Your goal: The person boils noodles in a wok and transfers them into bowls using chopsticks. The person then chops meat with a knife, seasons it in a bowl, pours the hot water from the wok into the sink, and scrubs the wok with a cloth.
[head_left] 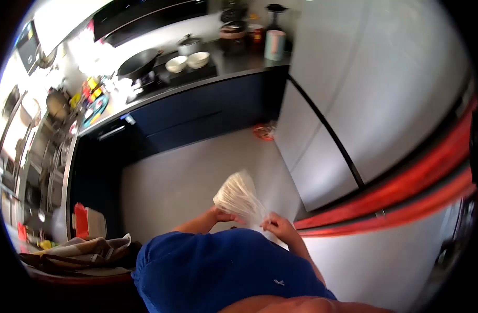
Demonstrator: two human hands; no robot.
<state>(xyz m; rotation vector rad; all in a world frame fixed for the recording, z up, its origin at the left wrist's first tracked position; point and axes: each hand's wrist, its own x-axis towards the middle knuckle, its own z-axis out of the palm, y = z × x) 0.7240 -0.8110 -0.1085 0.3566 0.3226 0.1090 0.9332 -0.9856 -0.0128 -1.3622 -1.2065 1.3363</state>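
Note:
A clear plastic bag of pale, thin strands, like noodles, (236, 193) hangs in front of my blue shirt, its wide end up and to the left. My right hand (275, 225) is closed on the narrow, gathered plastic end of the bag. Below the wide end, my left hand (223, 215) touches or supports the bag's underside; its fingers are partly hidden and blurred, so its grip is unclear.
Ahead, a counter (239, 66) carries two white bowls (187, 62), a wok (138, 63), a lidded pot (189, 45) and a kettle (274, 45). A large fridge (322, 120) stands right. A red basket (263, 132) is on the floor (171, 182). Cloths (93, 249) lie lower left.

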